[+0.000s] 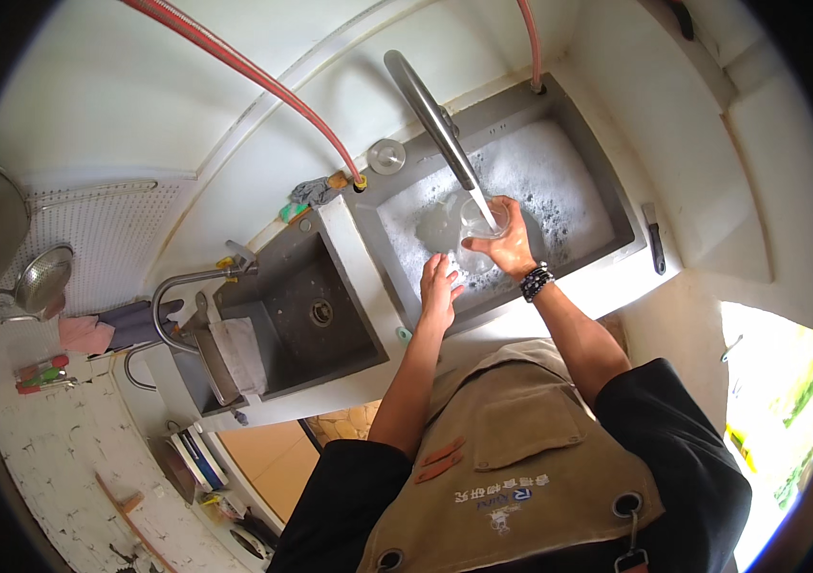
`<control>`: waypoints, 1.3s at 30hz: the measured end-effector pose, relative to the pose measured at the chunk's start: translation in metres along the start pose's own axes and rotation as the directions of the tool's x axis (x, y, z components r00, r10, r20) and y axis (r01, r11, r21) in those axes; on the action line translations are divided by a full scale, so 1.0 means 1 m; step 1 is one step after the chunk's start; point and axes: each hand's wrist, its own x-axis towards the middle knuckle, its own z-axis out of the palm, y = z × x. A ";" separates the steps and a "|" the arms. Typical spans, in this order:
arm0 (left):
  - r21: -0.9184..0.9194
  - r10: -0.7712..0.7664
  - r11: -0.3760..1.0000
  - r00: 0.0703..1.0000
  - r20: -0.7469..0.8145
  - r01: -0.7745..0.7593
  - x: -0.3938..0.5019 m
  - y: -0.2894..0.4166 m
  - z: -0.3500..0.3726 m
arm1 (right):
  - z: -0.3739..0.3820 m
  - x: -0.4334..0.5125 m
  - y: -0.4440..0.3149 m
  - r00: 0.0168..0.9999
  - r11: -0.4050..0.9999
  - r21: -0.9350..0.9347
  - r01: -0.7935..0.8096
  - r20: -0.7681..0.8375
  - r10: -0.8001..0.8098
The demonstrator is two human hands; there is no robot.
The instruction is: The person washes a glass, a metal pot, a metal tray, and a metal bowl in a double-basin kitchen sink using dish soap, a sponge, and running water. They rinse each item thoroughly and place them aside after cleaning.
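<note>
Under the tap's water stream (482,206), my right hand (512,249) grips a clear, cup-like vessel (475,225) by its side. Water from the curved metal tap (426,111) runs into its mouth. My left hand (438,292) hovers just to the left, over the near side of the sink, with fingers apart and nothing in it. Both hands are above the large grey sink (371,236), which holds water topped with white suds (557,172). The lower part of the vessel blends with the suds, so its base is hard to make out.
A smaller grey sink (292,279) with its own tap (163,286) adjoins on the left; a white cloth (240,354) hangs at its side. A black-handled brush (654,240) lies on the right ledge. Red hoses (256,79) run to the sink's back edge. Strainers (45,278) hang at the left.
</note>
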 end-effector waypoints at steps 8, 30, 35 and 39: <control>0.127 0.356 0.914 0.912 0.203 -0.385 -0.004 0.023 0.046 | -0.007 -0.002 0.044 0.790 0.134 0.853 -0.504 0.393 0.470; 0.508 0.651 0.610 0.750 0.115 -0.608 0.044 0.023 0.094 | -0.055 -0.023 0.037 0.634 0.426 0.672 -0.606 0.085 0.769; 0.630 0.728 0.529 0.685 0.008 -0.569 0.045 0.012 0.084 | -0.067 -0.013 0.008 0.768 0.736 0.270 -0.621 0.022 0.640; 0.318 0.445 0.865 0.887 -0.124 -0.389 0.046 0.003 0.074 | -0.077 0.001 -0.013 0.918 0.925 -0.009 -0.379 0.124 0.377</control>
